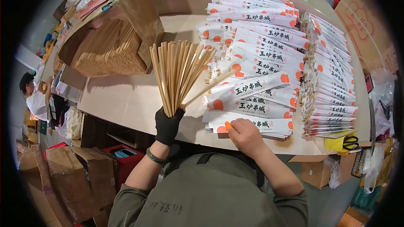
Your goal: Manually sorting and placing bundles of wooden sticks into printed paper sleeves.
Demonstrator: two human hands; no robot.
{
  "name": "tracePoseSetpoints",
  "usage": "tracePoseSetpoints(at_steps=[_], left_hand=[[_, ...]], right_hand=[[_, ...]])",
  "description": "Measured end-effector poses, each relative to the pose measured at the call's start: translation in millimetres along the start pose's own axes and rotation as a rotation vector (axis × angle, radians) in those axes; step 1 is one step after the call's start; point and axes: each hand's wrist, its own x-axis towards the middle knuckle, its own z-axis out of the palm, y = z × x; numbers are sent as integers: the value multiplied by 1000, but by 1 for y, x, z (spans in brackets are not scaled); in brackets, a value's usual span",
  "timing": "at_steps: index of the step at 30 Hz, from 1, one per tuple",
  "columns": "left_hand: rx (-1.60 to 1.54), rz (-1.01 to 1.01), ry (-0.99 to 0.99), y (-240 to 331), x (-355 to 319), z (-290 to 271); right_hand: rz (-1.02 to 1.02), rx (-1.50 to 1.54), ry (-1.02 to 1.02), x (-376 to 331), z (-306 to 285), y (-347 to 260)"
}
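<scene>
My left hand (169,125), in a black fingerless glove, is closed round the lower ends of a fanned bundle of wooden chopsticks (176,75). One chopstick (210,87) leans away from the others, toward the right. At the front edge of a heap of white paper chopstick sleeves (269,54) is my right hand (246,138), its fingers curled together. An orange finger cot covers one fingertip, close against the nearest sleeve (271,127). Whether those fingers grip anything is hidden. The sleeves carry red dots and dark lettering, and chopstick ends poke out of some.
Left on the table (122,94), an open cardboard box (141,10) lies on its side, packed with chopsticks (111,46). A second column of filled sleeves (332,75) lines the right side, near black-handled scissors (350,143). Cartons (78,176) stand lower left; another person (38,101) is beyond.
</scene>
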Motion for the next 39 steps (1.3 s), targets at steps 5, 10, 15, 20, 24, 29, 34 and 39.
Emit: tracePoseSetpoints(at_steps=[5,10,15,20,24,29,34,39], left_hand=[[95,-17,-19,-16,-1,-17],[110,-33,-37,-13,0,-37],[263,25,-69,-7,2,-52],[221,125,-151,-1,6,-54],[-317,-11,-400,10,-8,9],[-301,-71,-194,21,-2,32],[36,-14,-48,6,4,9],[21,-115,-57,-13,-4,2]], right_hand=[[208,195,225,4,-2,-1],[763,673,214,11,-17,8],[886,926,197,13,-33,15],[527,440,88,16,-44,15],[113,134,245,55,-29,-14],[105,-5,250,65,-42,1],[23,-54,-97,8,-12,-6],[40,65,122,-1,2,-7]])
